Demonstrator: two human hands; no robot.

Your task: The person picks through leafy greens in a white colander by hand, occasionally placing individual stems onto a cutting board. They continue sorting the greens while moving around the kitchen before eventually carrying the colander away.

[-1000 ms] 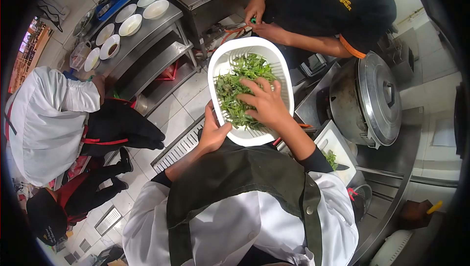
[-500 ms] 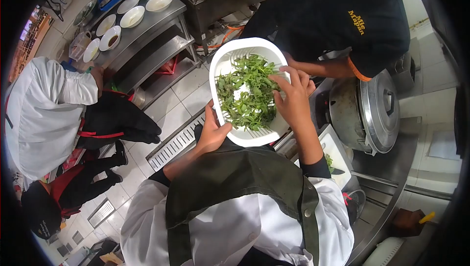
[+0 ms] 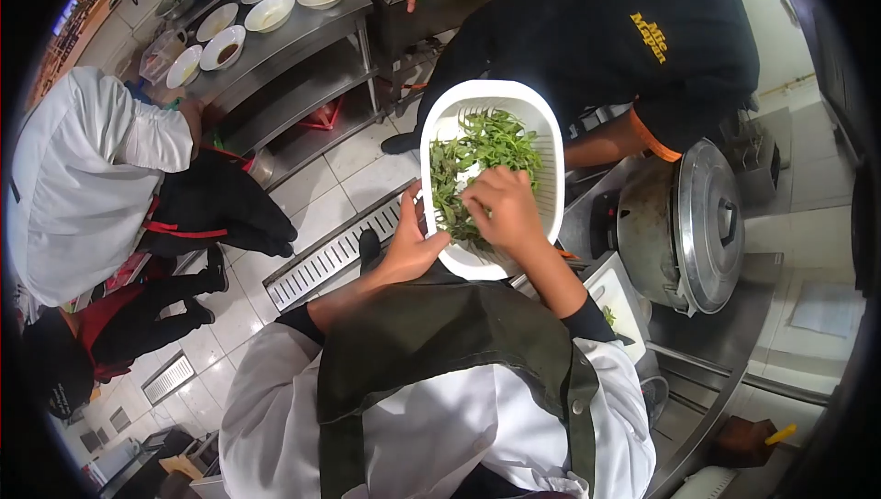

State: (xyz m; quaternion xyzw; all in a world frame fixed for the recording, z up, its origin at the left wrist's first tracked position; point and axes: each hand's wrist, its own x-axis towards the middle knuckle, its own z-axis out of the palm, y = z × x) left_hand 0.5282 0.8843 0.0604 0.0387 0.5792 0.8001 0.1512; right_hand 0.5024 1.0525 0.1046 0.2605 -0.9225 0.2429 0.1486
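A white slotted plastic basket (image 3: 553, 168) is held in front of my apron, with loose green leaves (image 3: 496, 141) spread inside it. My left hand (image 3: 410, 244) grips the basket's near left side, thumb over the rim. Over the lower middle of the leaves is my right hand (image 3: 505, 208), its fingers curled down and pinched together among them. The fingertips are partly hidden, but they appear to have hold of some leaves.
A large lidded metal pot (image 3: 665, 228) stands at the right beside a white cutting board (image 3: 617, 308) with leaf scraps. Several white bowls (image 3: 270, 13) sit on a steel table. Co-workers stand ahead (image 3: 587, 40) and at left (image 3: 83, 187). A floor drain (image 3: 321, 260) runs below.
My right hand has moved from the basket's right side down into the leaves, its fingers closing. The basket has shifted slightly right. A co-worker's hand with a green object has come into view.
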